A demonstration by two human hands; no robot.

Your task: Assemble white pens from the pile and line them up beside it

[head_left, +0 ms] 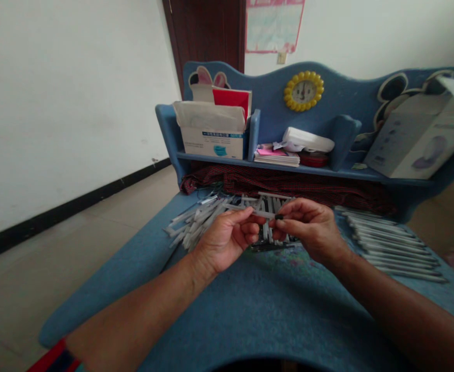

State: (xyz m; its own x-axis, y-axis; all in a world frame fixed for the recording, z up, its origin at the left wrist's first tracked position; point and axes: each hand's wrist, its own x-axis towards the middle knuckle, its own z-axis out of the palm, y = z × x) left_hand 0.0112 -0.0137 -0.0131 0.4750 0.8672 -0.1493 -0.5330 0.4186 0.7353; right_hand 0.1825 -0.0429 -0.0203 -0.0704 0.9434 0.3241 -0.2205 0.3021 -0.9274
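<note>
— where to look first?

— at the left hand (232,232), above the blue desk (250,310). pinching a slim translucent tube (265,213) between thumb and forefinger, with the other fingers loosely curled toward the palm.

— and with the right hand (312,226)?

— clamped too: gripping a small black piece (278,217) between thumb and forefinger, right at the tube's right-hand end. holding both nearly in line.

— actually joined?

— impossible to tell. too small to judge, and partly covered by fingertips.

— so where exactly to place the tube?

— in the air between both hands, nearly level, in front of a jumble of slim pale and dark parts (273,202), partly hidden by the hands.

— and left of that jumble?

— a loose heap of pale strips (196,222), splayed across the desk at all angles.

— on the other side?

— a row of pen-like rods (395,248), laid side by side, to the right of the right hand.

— farther back?

— a dark red checked cloth (289,183), bunched below a blue shelf (266,103). on that shelf, from left to right: a mask box (211,134), a stack of papers (277,159), a white rounded object (308,139) above a red case (313,160), and a large white carton (409,134). higher up, a yellow-rimmed dial (303,91).

— behind everything?

— a dark door (207,31) and a pink-edged poster (275,26).
</note>
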